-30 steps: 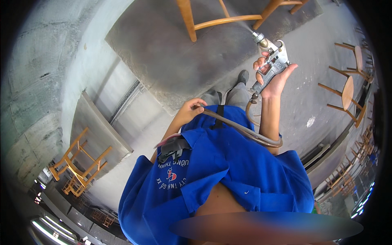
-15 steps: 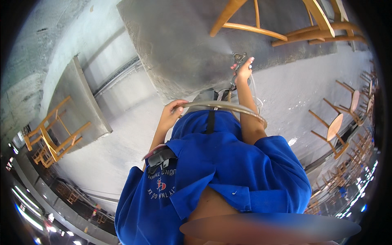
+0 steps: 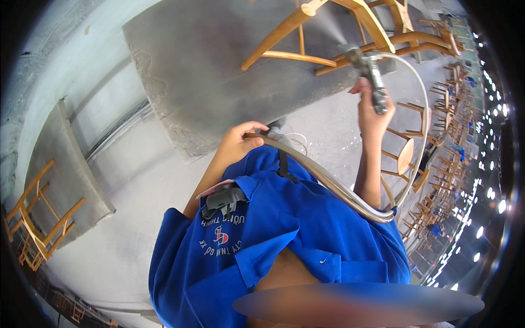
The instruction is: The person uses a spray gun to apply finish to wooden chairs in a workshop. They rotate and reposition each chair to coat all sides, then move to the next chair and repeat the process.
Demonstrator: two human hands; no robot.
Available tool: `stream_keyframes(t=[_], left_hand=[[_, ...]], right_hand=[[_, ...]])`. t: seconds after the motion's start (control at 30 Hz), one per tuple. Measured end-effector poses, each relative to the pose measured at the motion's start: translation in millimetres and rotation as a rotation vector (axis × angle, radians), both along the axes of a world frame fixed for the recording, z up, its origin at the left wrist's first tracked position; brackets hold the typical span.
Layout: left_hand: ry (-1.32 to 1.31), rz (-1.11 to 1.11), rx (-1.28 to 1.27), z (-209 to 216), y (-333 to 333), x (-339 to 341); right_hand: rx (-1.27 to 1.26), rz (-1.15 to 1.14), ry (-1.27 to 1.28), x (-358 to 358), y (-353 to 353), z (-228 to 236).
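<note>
In my raised right hand [image 3: 373, 117] is a metal spray gun [image 3: 373, 76], its fingers wrapped round the handle. Pale mist leaves the nozzle toward a light wooden chair frame [image 3: 274, 39] at the top. A thin whitish hose [image 3: 424, 104] loops from the gun down past my right forearm. My left hand [image 3: 241, 136], at waist height, is closed round a thicker translucent hose [image 3: 328, 179] that runs across my front to my right side.
The chair frame is over a grey slab [image 3: 180, 71]. Another wooden chair frame [image 3: 41, 218] leans by a grey panel [image 3: 71, 180] at left. Several wooden chairs [image 3: 406, 154] stand along the right side. A thin white hose loop [image 3: 298, 141] lies on the floor.
My right hand has lifted the spray gun up and to the right, nearer the chair frame. My left hand has shifted slightly right with the thicker hose. The view has turned.
</note>
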State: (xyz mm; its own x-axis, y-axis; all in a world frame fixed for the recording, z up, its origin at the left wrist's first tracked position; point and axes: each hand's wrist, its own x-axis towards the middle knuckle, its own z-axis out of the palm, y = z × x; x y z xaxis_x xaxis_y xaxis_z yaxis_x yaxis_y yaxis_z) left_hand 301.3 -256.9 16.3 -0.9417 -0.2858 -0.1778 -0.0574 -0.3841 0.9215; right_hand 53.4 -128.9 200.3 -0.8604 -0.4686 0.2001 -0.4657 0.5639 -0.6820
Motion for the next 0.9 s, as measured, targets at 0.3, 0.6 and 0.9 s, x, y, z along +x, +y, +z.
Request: stream_keyframes(t=[0.3, 0.6, 0.9], left_hand=[[0.072, -0.047, -0.006, 24, -13, -29], [0.032, 0.044, 0.061, 13, -18, -25], [0.014, -0.003, -0.017, 11, 6, -53]], right_hand=[[-0.472, -0.227, -0.344, -54, -5, 5], [-0.395, -0.471, -0.009, -119, 52, -25], [-0.13, -0.166, -0.589, -77, 28, -101]])
